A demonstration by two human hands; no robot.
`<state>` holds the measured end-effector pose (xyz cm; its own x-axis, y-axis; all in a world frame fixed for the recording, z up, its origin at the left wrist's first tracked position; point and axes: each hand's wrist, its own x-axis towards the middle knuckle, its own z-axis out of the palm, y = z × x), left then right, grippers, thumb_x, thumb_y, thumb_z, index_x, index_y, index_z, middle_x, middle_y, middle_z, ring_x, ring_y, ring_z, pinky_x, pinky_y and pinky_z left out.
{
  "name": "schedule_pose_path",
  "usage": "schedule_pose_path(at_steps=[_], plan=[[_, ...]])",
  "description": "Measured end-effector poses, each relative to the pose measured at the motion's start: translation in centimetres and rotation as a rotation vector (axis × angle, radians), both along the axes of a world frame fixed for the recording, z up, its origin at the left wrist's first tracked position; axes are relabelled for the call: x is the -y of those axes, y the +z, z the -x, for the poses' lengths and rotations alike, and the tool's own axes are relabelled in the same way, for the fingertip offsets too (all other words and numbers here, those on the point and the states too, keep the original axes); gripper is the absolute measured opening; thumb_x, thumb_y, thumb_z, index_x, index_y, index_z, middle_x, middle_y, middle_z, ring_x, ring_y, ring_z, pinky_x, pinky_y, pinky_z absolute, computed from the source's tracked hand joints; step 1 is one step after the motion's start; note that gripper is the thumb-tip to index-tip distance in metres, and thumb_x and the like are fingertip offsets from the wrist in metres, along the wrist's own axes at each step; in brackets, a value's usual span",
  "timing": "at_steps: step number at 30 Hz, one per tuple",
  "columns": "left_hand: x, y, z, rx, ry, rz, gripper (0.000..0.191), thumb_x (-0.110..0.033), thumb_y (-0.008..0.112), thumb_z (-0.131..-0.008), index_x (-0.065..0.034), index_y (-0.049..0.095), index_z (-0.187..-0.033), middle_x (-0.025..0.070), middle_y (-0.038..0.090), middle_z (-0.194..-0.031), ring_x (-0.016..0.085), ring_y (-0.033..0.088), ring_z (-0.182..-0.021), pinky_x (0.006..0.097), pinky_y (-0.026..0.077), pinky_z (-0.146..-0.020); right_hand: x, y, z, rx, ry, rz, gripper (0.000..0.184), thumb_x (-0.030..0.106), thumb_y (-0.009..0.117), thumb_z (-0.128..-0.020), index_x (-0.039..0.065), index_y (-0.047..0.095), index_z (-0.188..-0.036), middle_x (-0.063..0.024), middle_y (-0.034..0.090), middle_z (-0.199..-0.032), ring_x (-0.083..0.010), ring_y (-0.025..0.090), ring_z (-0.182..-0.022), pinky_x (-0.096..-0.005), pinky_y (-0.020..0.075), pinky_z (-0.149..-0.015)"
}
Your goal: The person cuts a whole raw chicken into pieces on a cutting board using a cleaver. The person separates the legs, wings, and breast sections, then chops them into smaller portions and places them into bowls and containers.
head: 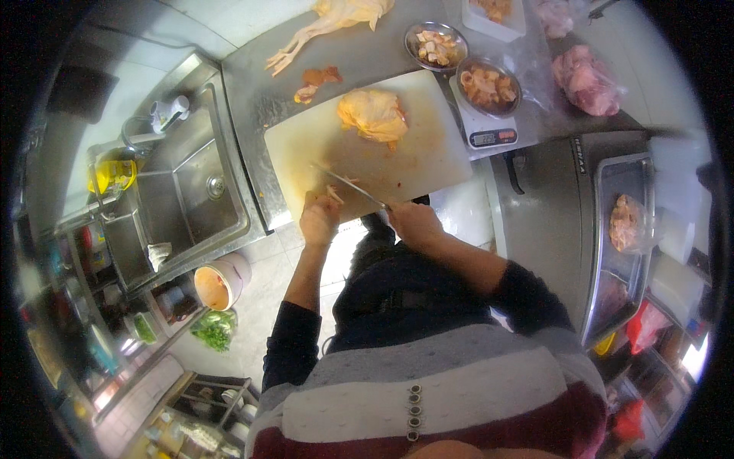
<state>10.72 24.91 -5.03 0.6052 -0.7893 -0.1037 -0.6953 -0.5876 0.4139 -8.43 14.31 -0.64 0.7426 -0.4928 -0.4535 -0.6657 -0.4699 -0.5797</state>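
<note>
My right hand [417, 225] grips a knife [348, 185], its blade slanting up and left over the white cutting board [436, 155]. At the board's near left edge my left hand [320, 221] pinches a small pale piece of chicken [335, 195]. The blade crosses close by my left fingertips; whether it touches the piece I cannot tell. Farther up the board lies a large yellow-skinned chunk of chicken [373, 115]. Some small red bits and stains mark the board's surface.
A whole plucked bird [338, 20] and reddish scraps [317, 82] lie beyond the board. On the right, a digital scale [494, 137] bears a metal bowl of meat pieces [487, 89], beside another bowl [437, 47] and bagged meat [588, 80]. A steel sink [195, 172] is left.
</note>
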Motion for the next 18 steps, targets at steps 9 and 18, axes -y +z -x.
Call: schedule_pose_path(at_steps=[9, 18], plan=[[4.9, -0.4, 0.7, -0.039, -0.433, 0.135, 0.015, -0.017, 0.060, -0.078, -0.0089, 0.059, -0.090, 0.0125, 0.056, -0.094, 0.032, 0.059, -0.081, 0.0435, 0.050, -0.067, 2.8, 0.5, 6.4, -0.011, -0.389, 0.142, 0.028, 0.028, 0.045, -0.092, 0.008, 0.051, -0.110, -0.0212, 0.062, -0.073, -0.0414, 0.061, -0.066, -0.0532, 0.0476, -0.063], [10.8, -2.1, -0.4, -0.370, -0.248, -0.129, 0.020, -0.018, 0.058, -0.084, -0.0052, 0.057, -0.099, 0.0096, 0.061, -0.081, 0.022, 0.060, -0.070, 0.0347, 0.049, -0.063, 3.1, -2.2, 12.6, 0.006, -0.602, 0.162, 0.023, 0.028, 0.045, -0.092, 0.006, 0.050, -0.095, -0.0211, 0.060, -0.067, -0.0412, 0.060, -0.061, -0.0516, 0.0481, -0.058]])
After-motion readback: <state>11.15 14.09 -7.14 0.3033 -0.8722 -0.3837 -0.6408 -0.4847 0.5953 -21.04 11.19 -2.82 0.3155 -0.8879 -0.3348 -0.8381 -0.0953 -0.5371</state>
